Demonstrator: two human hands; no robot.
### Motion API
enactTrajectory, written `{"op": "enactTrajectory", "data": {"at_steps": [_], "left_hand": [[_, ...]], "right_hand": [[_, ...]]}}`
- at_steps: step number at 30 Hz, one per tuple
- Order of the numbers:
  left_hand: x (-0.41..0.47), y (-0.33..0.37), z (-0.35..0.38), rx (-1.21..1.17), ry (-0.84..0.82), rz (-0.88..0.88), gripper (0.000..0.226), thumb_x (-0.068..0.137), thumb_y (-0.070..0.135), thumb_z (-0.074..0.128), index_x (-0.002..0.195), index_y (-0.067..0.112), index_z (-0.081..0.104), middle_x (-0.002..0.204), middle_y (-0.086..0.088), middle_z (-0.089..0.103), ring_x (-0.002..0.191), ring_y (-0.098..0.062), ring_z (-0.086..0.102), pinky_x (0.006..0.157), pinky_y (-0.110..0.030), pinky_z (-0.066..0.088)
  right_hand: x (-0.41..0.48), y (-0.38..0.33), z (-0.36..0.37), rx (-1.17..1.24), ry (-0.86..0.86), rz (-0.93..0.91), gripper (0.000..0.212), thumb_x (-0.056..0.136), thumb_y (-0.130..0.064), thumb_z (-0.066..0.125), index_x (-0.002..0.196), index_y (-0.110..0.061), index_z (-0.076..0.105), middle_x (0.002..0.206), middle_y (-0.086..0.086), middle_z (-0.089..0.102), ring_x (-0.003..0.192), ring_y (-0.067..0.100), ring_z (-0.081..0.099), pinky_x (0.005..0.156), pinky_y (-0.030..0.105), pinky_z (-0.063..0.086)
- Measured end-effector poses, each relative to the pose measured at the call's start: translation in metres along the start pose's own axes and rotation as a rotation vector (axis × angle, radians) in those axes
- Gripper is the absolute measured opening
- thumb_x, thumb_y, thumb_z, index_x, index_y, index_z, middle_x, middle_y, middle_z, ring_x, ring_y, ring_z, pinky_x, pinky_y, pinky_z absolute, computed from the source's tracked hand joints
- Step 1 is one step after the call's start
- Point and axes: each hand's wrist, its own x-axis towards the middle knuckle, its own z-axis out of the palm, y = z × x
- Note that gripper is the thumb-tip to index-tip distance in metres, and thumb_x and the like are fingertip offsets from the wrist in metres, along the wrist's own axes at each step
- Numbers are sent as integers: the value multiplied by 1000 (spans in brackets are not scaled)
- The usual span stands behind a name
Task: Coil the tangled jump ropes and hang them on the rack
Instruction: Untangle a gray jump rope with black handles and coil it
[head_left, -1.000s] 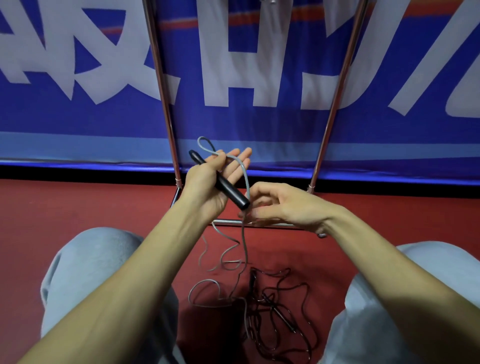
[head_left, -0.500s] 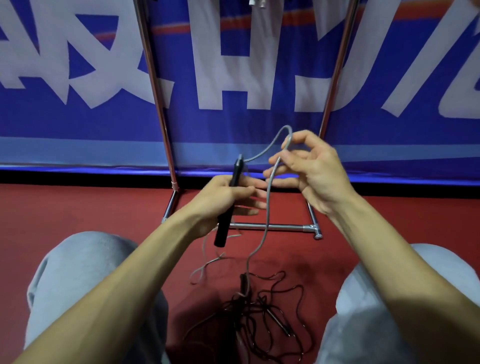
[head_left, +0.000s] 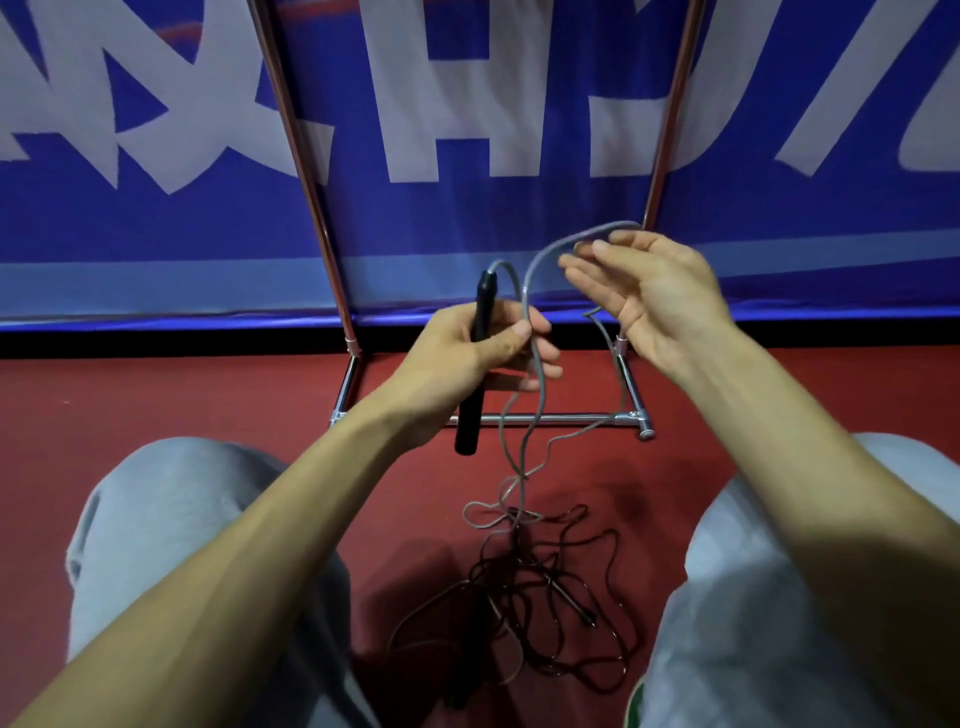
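Right grip (head_left: 655, 304) wider, loose under rope (head_left: 613, 225).

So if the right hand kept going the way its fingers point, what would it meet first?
Probably the strand of grey jump rope rising from the left hand, then the black handle that hand grips. The right hand points its fingers across toward them, though depth is unclear.

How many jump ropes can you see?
2. A grey rope runs from the left hand to the right hand; a black rope lies tangled on the floor. The tangle may hide more.
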Motion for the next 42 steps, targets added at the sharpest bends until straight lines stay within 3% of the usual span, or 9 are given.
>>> {"op": "enactTrajectory", "data": {"at_steps": [5, 10, 14, 20, 25, 29, 32, 35, 42], "left_hand": [[5, 14, -6, -377, 210, 67, 14, 100, 7, 43, 94, 7, 55, 78, -7, 72, 79, -23, 73, 69, -30, 60], [8, 21, -21, -703, 353, 88, 13, 101, 8, 42, 96, 6, 53, 84, -13, 73, 85, -27, 73, 74, -34, 60], [7, 22, -32, -883, 397, 102, 13, 102, 8, 41, 101, 6, 53, 93, -14, 72, 86, -26, 73, 73, -31, 60], [8, 24, -39, -956, 428, 119, 12, 101, 7, 44, 95, 5, 54, 89, -15, 73, 86, -28, 73, 72, -31, 60], [12, 18, -38, -737, 447, 92, 15, 102, 9, 40, 105, 6, 54, 95, -14, 72, 86, -23, 73, 72, -28, 59], [13, 9, -27, -295, 408, -52, 18, 100, 7, 42, 102, 8, 60, 84, -9, 72, 81, -21, 71, 73, -30, 58], [9, 2, -17, 1, 230, -151, 21, 98, 4, 44, 98, 12, 63, 76, 1, 73, 75, -12, 69, 77, -31, 54], [5, -5, -10, 188, 15, -200, 21, 98, 2, 46, 101, 11, 65, 88, -9, 72, 82, -16, 68, 82, -30, 53], [-1, -5, 3, 239, -207, -70, 17, 97, 3, 50, 102, 7, 66, 84, -11, 68, 80, -15, 66, 76, -19, 50]], "right_hand": [[-3, 7, 3, -241, -79, 103, 14, 91, 6, 51, 96, -7, 52, 92, 14, 70, 78, 27, 73, 70, 32, 60], [-17, 22, 9, -684, -461, 252, 29, 91, 9, 43, 101, -10, 62, 99, 8, 73, 89, 20, 71, 85, 33, 54], [-26, 31, 15, -781, -643, 261, 17, 95, -6, 52, 103, -12, 66, 98, 7, 72, 89, 20, 68, 86, 37, 52], [-32, 34, 22, -772, -656, 167, 12, 92, -1, 57, 93, -10, 64, 79, 2, 68, 81, 30, 72, 71, 40, 60], [-30, 28, 21, -707, -558, 69, 16, 90, 4, 58, 102, -6, 58, 75, 8, 67, 70, 31, 71, 65, 44, 60], [-26, 16, 22, -546, -464, -17, 18, 88, 7, 57, 98, -7, 53, 76, 16, 64, 61, 29, 69, 56, 40, 60], [-20, 7, 18, -418, -351, -81, 18, 88, 8, 56, 95, -8, 52, 76, 15, 64, 59, 27, 68, 53, 36, 58], [-13, 0, 11, -279, -215, -145, 17, 88, 7, 56, 95, -8, 51, 75, 13, 65, 59, 26, 68, 55, 37, 58], [1, -5, -5, -85, 118, -166, 22, 87, 6, 59, 102, -5, 47, 77, 15, 64, 64, 27, 71, 60, 33, 58]]}}
